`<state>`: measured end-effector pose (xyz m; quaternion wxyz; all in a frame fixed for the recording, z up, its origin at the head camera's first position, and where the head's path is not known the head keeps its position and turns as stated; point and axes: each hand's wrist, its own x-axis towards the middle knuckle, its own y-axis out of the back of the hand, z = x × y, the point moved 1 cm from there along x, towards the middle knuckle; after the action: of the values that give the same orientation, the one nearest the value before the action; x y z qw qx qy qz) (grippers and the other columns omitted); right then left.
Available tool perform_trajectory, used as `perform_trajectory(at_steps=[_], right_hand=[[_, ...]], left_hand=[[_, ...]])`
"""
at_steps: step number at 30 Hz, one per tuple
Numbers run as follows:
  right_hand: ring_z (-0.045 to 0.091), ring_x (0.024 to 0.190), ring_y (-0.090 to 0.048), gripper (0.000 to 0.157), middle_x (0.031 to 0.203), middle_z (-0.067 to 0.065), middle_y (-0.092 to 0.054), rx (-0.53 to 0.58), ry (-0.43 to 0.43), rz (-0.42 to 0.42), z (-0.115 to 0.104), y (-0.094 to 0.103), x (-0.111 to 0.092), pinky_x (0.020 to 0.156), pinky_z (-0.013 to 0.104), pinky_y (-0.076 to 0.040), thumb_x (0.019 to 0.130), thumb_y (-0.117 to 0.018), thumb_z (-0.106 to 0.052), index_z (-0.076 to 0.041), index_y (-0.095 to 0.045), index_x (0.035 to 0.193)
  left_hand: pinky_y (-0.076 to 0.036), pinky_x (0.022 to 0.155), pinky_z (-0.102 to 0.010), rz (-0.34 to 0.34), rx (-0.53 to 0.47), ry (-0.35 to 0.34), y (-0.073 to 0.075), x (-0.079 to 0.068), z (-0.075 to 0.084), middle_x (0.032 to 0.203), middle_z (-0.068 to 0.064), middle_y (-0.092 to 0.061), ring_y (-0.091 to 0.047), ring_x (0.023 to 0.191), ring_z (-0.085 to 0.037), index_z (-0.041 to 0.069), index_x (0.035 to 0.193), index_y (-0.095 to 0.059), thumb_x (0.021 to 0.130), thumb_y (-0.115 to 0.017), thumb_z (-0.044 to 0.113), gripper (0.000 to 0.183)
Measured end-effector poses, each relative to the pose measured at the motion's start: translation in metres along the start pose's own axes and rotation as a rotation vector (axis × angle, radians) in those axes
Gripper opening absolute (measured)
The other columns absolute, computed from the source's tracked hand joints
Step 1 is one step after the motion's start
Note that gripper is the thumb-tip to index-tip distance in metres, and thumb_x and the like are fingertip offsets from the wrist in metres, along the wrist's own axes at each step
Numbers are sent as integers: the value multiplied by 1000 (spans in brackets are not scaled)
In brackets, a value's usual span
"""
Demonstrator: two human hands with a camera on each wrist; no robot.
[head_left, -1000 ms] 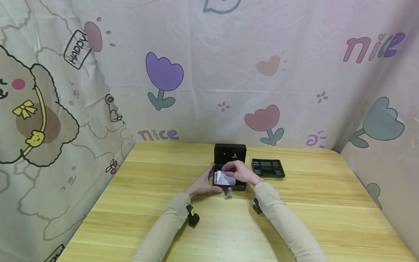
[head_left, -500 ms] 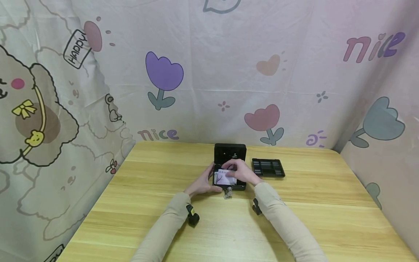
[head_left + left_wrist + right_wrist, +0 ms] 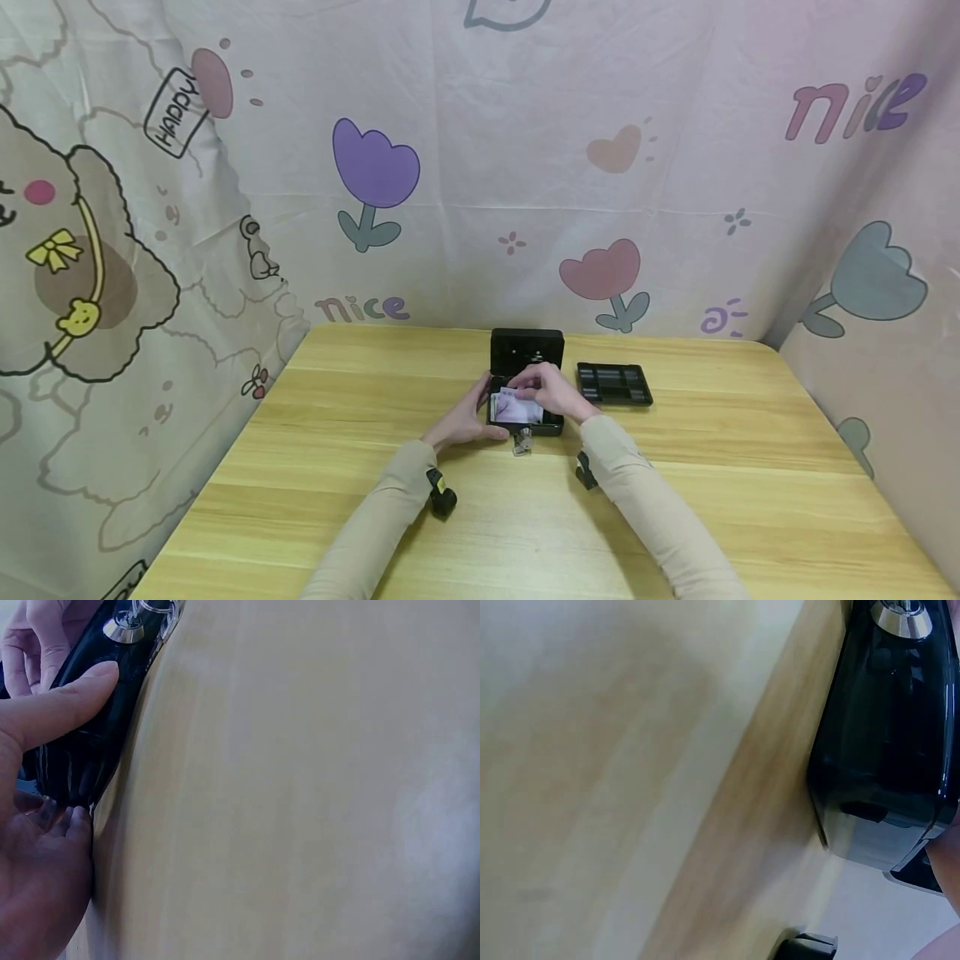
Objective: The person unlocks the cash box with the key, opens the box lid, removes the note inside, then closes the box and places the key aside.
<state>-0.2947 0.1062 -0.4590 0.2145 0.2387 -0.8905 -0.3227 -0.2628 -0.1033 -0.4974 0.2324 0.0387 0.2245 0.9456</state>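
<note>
A black cash box (image 3: 551,427) stands on the table with its lid (image 3: 527,343) raised at the back. Purple banknotes (image 3: 516,410) lie inside, towards the left. My left hand (image 3: 465,423) grips the left end of the box; in the left wrist view its thumb (image 3: 75,705) presses the front wall and the fingers are low at the end. My right hand (image 3: 549,392) reaches in from the right, curled fingers pinching the top banknote near its far edge. Keys (image 3: 522,443) hang from the front lock, whose silver collar (image 3: 901,619) shows in the right wrist view.
A black compartment tray (image 3: 615,385) lies just right of the box, close to my right wrist. Behind the wooden table (image 3: 360,375) hangs a printed cloth (image 3: 480,167). Each sleeve carries a small black wrist camera (image 3: 442,498).
The top banknote has shifted slightly right within the box, along with small movements of my right fingers. My left hand stays on the left end of the box.
</note>
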Motion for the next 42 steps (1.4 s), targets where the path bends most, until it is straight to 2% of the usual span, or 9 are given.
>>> perform_trajectory(at_steps=[5,14,26,34,39,42], right_hand=[[7,76,-49,22,82,8,-63,-76,89,-16,1,-2,2,66,17,-42,91,-66,2,0,-77,109],[6,74,-45,26,81,5,-57,-85,135,-40,5,-4,3,66,16,-42,92,-63,4,-2,-76,113],[6,75,-48,26,90,8,-63,-66,145,-46,8,-6,7,65,17,-44,91,-62,5,-2,-76,112],[22,97,-62,29,103,11,-68,-77,167,-54,8,-8,8,84,25,-52,89,-61,8,-1,-76,112],[21,95,-63,29,102,11,-69,-96,179,-59,8,-9,8,83,27,-54,89,-61,8,-1,-75,111],[18,93,-63,25,101,8,-70,-155,174,-73,5,-10,8,82,28,-55,91,-64,2,-3,-76,112]], left_hand=[[-19,129,-51,4,6,3,0,-1,2,168,-24,-7,-19,155,-39,1,161,-2,77,-87,15,121],[-19,129,-49,5,11,11,0,-1,2,169,-21,-7,-19,156,-37,3,162,-2,77,-87,15,121],[-20,128,-49,-2,4,-3,0,0,1,169,-24,-6,-19,155,-39,1,161,-1,78,-86,15,119],[-20,128,-51,-2,-9,-11,0,1,0,168,-25,-5,-19,155,-40,1,161,0,78,-86,14,120],[-19,128,-50,-8,-20,-15,0,2,-1,169,-24,-5,-18,155,-40,1,161,0,79,-86,14,119],[-19,128,-52,-9,-18,-23,0,1,-1,168,-25,-4,-18,155,-41,1,161,0,79,-86,13,119]])
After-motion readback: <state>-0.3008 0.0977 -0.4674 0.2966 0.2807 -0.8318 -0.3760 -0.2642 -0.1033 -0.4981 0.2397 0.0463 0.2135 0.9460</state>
